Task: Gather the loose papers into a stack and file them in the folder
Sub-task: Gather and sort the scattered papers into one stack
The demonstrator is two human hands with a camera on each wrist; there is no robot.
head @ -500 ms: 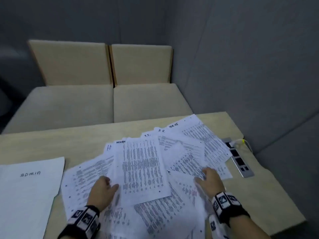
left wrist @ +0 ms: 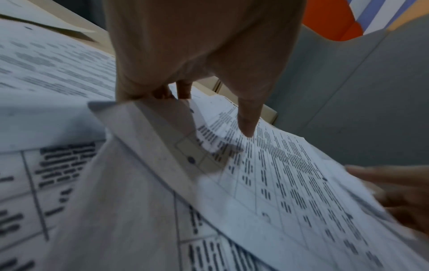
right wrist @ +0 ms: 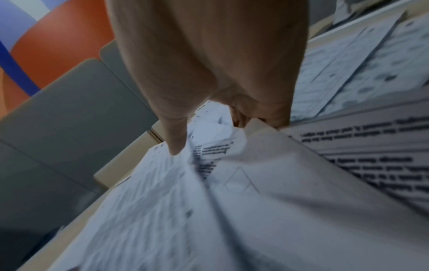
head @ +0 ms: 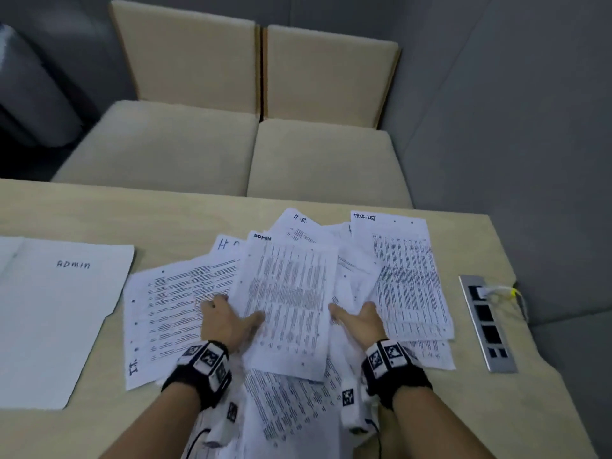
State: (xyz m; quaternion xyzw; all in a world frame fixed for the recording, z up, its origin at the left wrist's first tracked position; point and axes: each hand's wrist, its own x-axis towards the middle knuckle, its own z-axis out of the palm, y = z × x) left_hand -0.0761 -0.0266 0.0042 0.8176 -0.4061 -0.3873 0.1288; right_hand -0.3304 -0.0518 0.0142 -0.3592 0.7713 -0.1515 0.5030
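Loose printed papers (head: 185,303) lie fanned over the middle of the table (head: 99,210). A sheet headed ADMIN (head: 291,293) lies on top between my hands. My left hand (head: 228,323) pinches its left edge, thumb on top and fingers tucked beneath, as the left wrist view shows (left wrist: 209,77). My right hand (head: 359,321) holds the crumpled sheets at the right edge, thumb pressing down and fingers beneath (right wrist: 209,73). A sheet headed TASK LIST (head: 410,279) lies right of that hand. The white folder (head: 56,319), marked ADMIN, lies flat at the table's left end.
A metal socket panel (head: 486,323) with a plugged-in cable is set into the table near its right edge. Beige bench cushions (head: 251,154) stand beyond the far edge. A grey wall (head: 530,127) closes the right side.
My hands have drawn closer together and taken hold of the sheet edges, bunching the papers inward. The TASK LIST sheet has turned from slanted to nearly square with the table.
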